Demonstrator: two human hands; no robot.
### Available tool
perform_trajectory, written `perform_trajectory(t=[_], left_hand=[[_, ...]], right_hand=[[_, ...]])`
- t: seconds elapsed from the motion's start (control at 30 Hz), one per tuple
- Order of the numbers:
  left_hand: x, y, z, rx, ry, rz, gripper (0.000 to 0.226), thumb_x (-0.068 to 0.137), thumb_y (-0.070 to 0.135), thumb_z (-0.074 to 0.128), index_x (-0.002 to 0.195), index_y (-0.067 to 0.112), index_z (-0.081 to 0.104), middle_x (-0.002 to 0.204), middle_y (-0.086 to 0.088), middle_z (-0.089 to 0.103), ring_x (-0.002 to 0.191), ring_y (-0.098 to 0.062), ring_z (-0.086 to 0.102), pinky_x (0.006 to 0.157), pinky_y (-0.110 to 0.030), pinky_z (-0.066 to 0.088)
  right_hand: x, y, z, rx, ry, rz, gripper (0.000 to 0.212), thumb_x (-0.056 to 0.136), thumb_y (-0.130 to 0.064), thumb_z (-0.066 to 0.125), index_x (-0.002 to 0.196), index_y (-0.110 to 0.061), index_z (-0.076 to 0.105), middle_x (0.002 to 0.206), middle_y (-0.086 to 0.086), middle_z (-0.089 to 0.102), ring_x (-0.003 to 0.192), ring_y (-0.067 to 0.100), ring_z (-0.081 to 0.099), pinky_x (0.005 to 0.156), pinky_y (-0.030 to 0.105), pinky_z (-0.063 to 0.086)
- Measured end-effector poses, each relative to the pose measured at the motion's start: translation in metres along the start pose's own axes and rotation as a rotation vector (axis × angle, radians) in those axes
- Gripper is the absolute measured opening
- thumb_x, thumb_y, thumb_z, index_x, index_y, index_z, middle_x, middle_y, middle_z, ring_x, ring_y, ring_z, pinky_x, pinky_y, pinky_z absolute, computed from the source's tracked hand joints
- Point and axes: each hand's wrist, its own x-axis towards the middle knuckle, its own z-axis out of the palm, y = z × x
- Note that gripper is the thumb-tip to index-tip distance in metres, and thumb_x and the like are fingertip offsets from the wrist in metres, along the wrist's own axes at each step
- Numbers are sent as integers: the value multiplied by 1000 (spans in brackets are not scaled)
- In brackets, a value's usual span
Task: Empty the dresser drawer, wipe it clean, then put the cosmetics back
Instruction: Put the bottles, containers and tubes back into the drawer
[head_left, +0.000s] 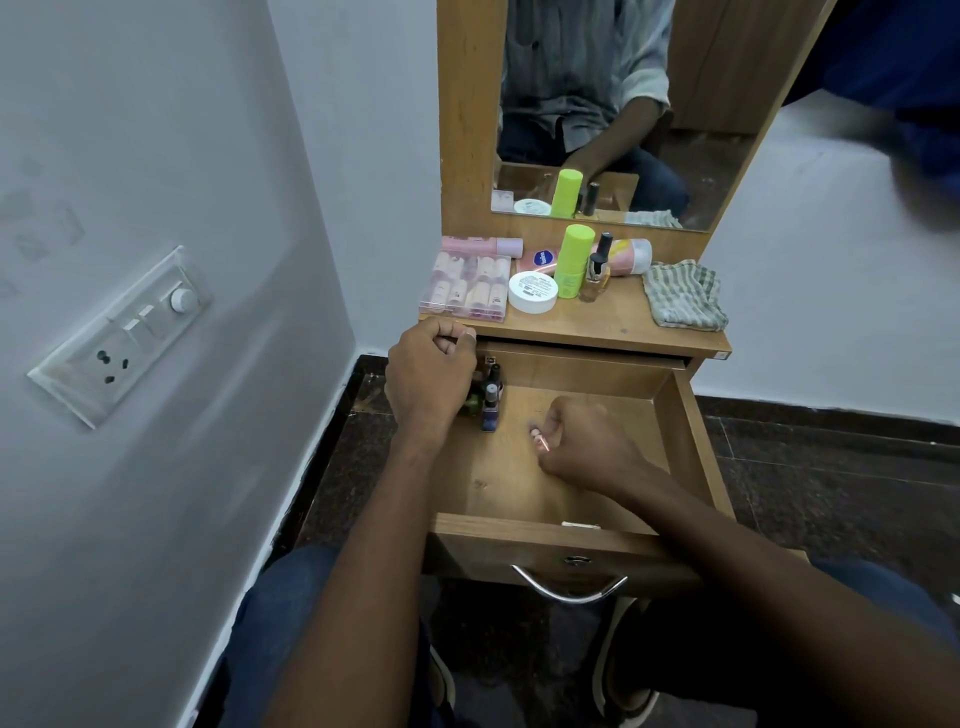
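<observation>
The wooden dresser drawer (691, 447) is pulled out below the dresser top (613, 325). My right hand (582, 441) is inside it, closed on a small pink cosmetic stick (540, 436). My left hand (431, 374) is a fist at the drawer's back left corner; whether it holds anything is hidden. Beside it stand a few dark nail polish bottles (491, 397). On the top sit a clear box of small bottles (470, 286), a white jar (532, 292), a green bottle (571, 262), nail polish bottles (597, 270), a pink tube (631, 255) and a striped cloth (683, 296).
A mirror (701, 156) rises behind the dresser top and reflects a person's arm. A white wall with a switch panel (124, 332) is at the left. Dark floor surrounds the dresser. The drawer's metal handle (569, 590) is near my knees.
</observation>
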Motion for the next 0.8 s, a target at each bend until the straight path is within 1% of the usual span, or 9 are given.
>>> perform_trajectory(t=[0.13, 0.17, 0.2, 0.27, 0.37, 0.43, 0.53, 0.67, 0.8], left_hand=[[-1, 1, 0, 1, 3, -29, 13, 94, 38, 70, 85, 30, 75, 71, 11, 72, 73, -7, 70, 77, -36, 60], [-1, 1, 0, 2, -1, -31, 14, 94, 38, 70, 85, 29, 75, 70, 11, 71, 73, -7, 70, 77, -36, 60], [-1, 1, 0, 2, -6, -32, 14, 94, 38, 70, 86, 29, 75, 70, 11, 72, 73, -8, 70, 77, -36, 60], [0, 1, 0, 1, -16, -31, 13, 95, 38, 70, 87, 29, 76, 70, 11, 72, 73, -8, 70, 76, -36, 61], [-1, 3, 1, 1, -27, -23, 12, 95, 37, 71, 88, 29, 76, 70, 10, 73, 72, -7, 71, 75, -35, 61], [-2, 3, 1, 7, -38, -21, 13, 96, 37, 70, 89, 28, 77, 71, 10, 73, 74, -8, 71, 77, -36, 61], [-2, 3, 0, 7, -44, -26, 14, 96, 37, 70, 91, 27, 77, 73, 9, 74, 76, -10, 72, 80, -39, 62], [-3, 4, 0, 8, -35, -27, 14, 96, 37, 70, 91, 27, 77, 74, 10, 74, 75, -8, 71, 79, -39, 62], [-3, 5, 0, 11, -35, -27, 13, 96, 38, 71, 91, 28, 77, 74, 10, 73, 76, -8, 71, 79, -39, 62]], right_hand=[[8, -8, 0, -17, -147, 87, 27, 83, -29, 81, 93, -18, 58, 87, 3, 67, 76, 19, 66, 54, 34, 52], [10, -11, 1, 16, -154, 100, 27, 84, -28, 81, 94, -16, 59, 86, 5, 71, 75, 21, 71, 57, 37, 57], [11, -14, 2, 61, -158, 110, 26, 86, -27, 80, 96, -12, 61, 86, 8, 74, 76, 25, 75, 64, 42, 63], [13, -18, 6, 135, -168, 117, 28, 87, -25, 80, 102, -7, 65, 90, 14, 77, 82, 30, 77, 79, 50, 64], [13, -21, 10, 171, -164, 116, 26, 87, -21, 79, 102, -4, 67, 88, 16, 78, 83, 32, 78, 82, 52, 63], [14, -21, 11, 206, -154, 123, 21, 88, -19, 76, 98, -2, 70, 82, 16, 79, 76, 30, 79, 79, 51, 65], [13, -18, 12, 251, -118, 127, 19, 87, -18, 74, 92, 0, 75, 80, 17, 78, 76, 31, 78, 78, 50, 66], [10, -14, 9, 443, -21, 130, 18, 86, -14, 79, 91, 1, 72, 83, 18, 77, 72, 30, 76, 72, 50, 64], [13, -15, 3, 470, 87, 94, 15, 79, -7, 83, 88, -8, 71, 82, 5, 75, 81, 22, 74, 77, 50, 64]])
